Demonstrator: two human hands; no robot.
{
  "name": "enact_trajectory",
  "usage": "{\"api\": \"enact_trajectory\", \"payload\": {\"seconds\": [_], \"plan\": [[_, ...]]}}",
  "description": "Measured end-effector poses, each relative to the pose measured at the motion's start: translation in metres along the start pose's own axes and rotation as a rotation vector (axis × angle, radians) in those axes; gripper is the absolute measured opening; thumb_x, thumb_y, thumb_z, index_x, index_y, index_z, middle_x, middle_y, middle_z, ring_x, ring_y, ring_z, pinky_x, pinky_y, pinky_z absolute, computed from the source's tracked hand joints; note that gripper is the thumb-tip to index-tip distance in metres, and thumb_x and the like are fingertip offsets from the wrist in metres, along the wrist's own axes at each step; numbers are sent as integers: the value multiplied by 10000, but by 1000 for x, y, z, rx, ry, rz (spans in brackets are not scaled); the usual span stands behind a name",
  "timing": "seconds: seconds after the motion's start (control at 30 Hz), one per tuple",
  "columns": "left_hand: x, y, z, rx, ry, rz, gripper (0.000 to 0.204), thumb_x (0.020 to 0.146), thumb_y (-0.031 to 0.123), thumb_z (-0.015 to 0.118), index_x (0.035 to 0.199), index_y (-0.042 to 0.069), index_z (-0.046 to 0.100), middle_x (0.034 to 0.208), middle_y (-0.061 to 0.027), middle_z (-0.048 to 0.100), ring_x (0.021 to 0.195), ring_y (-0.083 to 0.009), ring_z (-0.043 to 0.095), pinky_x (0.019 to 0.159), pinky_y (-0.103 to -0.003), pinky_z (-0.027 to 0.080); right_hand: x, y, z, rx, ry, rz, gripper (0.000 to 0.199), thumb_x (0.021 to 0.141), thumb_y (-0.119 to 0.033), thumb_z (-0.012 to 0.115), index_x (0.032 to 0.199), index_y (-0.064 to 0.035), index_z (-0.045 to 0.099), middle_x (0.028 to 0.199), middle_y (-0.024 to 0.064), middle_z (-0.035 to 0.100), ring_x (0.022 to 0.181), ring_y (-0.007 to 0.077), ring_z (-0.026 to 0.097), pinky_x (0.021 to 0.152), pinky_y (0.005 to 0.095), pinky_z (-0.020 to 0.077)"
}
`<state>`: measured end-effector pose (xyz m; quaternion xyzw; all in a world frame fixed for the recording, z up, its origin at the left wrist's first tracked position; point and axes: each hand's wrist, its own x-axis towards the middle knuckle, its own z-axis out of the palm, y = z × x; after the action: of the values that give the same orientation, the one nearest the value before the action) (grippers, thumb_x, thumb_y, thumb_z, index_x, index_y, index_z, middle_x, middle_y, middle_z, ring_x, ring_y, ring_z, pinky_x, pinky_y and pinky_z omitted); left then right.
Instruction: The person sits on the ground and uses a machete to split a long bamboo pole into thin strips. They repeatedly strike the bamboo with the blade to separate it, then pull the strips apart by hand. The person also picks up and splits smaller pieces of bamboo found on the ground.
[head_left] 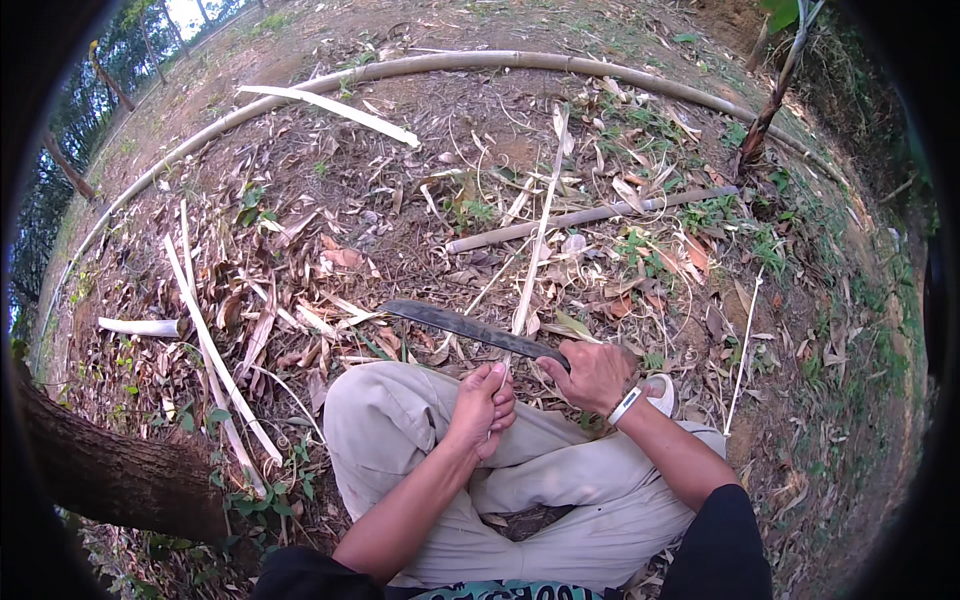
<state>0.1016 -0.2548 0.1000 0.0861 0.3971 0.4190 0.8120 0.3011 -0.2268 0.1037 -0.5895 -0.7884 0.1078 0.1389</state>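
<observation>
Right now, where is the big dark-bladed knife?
Near the head view's centre, the knife is in the right hand, pointing left across the pale strip.

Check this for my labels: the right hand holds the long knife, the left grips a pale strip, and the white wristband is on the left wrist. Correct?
No: the head view shows the white wristband on the right wrist. The right hand does hold the long knife, and the left hand grips a pale strip.

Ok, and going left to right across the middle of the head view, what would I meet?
Short, broad pale strip → pair of long pale strips → left hand → right hand → white wristband → thin, upright-looking pale strip.
</observation>
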Motion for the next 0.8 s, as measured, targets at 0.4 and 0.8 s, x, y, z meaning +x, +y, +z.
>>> {"api": "enact_trajectory", "payload": {"seconds": [0.4, 0.8], "plan": [[6, -14, 1, 106, 113, 100, 221, 1018, 219, 472, 849, 77, 492, 552, 53, 345, 393, -37, 281, 333, -200, 240, -19, 16, -7, -86, 38, -119, 521, 887, -548, 569, 683, -69, 552, 591, 128, 586, 507, 308, 608, 454, 413, 460], [7, -21, 6, 176, 124, 185, 235, 1024, 227, 471, 850, 73, 508, 558, 56, 362, 393, -26, 297, 332, -188, 258, -15, 24, -1, -187, 186, -96, 572, 890, -613, 521, 694, -77, 563, 589, 109, 573, 497, 280, 619, 460, 403, 477]]}}
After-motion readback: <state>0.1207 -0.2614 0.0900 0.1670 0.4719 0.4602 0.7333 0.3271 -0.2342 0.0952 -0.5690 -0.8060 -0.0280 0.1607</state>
